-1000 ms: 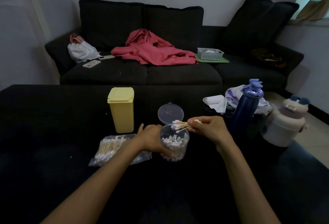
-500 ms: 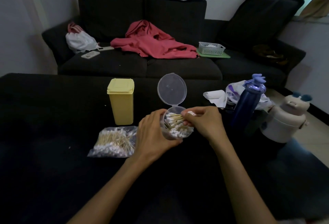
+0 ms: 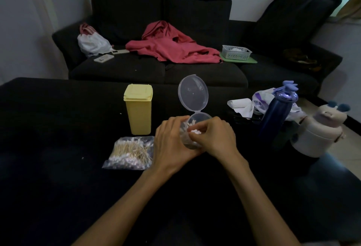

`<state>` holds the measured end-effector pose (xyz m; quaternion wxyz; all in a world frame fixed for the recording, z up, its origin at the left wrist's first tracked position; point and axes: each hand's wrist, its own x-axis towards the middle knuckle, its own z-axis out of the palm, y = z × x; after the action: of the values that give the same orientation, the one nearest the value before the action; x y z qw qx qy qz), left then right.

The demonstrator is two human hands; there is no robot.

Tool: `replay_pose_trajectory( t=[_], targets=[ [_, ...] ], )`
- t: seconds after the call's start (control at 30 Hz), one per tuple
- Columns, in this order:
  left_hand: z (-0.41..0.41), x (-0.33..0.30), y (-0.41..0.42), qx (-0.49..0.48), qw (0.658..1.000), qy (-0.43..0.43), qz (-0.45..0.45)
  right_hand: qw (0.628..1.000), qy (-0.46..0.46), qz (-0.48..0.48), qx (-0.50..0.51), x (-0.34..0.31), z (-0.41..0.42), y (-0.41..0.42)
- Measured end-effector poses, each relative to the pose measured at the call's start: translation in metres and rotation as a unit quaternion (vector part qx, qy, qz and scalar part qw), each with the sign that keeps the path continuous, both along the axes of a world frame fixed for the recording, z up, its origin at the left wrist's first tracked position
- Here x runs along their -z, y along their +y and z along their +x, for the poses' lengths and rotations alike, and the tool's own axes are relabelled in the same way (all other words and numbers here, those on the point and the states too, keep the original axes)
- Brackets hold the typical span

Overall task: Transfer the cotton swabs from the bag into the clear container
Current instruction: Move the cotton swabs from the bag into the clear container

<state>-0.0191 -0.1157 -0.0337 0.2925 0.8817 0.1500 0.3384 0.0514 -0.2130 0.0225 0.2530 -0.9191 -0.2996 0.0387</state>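
Both hands [image 3: 173, 140] around swab-filled clear container [image 3: 201, 117].

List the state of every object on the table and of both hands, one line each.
clear container: upright, part-filled with swabs
container lid: hinged open, standing up
swab bag: lying flat, swabs inside
yellow box: upright, lid closed
blue bottle: upright, capped
cream jug: upright, closed
left hand: gripping the container
right hand: fingers at the swabs in the container

Left hand [image 3: 172, 144] grips container [image 3: 192, 128]; right hand [image 3: 216, 138] holds swabs [image 3: 195, 132].
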Motion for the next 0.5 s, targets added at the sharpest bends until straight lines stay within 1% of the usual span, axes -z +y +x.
replay_pose_trajectory(
  t=[0.07, 0.1, 0.17, 0.27, 0.33, 0.37, 0.5],
  targets=[
    [-0.002, -0.004, 0.001, 0.003, 1.000, -0.004, 0.011, 1.000, 0.013, -0.018, -0.010, -0.003, 0.003, 0.001],
    [-0.002, -0.004, 0.001, 0.009, 1.000, 0.007, 0.012, 0.999, 0.030, -0.027, -0.014, -0.004, 0.005, 0.002],
    [-0.003, -0.004, 0.004, 0.025, 0.999, 0.029, 0.012, 0.994, 0.092, -0.037, -0.043, -0.007, 0.010, -0.001],
    [-0.006, -0.001, 0.009, 0.042, 0.998, 0.045, 0.016, 0.967, 0.226, 0.007, -0.119, -0.011, 0.015, -0.011],
    [-0.007, 0.000, 0.010, 0.044, 0.998, 0.040, 0.017, 0.949, 0.277, 0.052, -0.138, -0.011, 0.018, -0.018],
    [-0.008, 0.000, 0.010, 0.044, 0.998, 0.036, 0.014, 0.946, 0.282, 0.067, -0.145, -0.011, 0.019, -0.021],
    [-0.010, -0.001, 0.009, 0.052, 0.998, 0.046, -0.009, 0.950, 0.248, 0.096, -0.164, -0.011, 0.025, -0.032]
  ],
)
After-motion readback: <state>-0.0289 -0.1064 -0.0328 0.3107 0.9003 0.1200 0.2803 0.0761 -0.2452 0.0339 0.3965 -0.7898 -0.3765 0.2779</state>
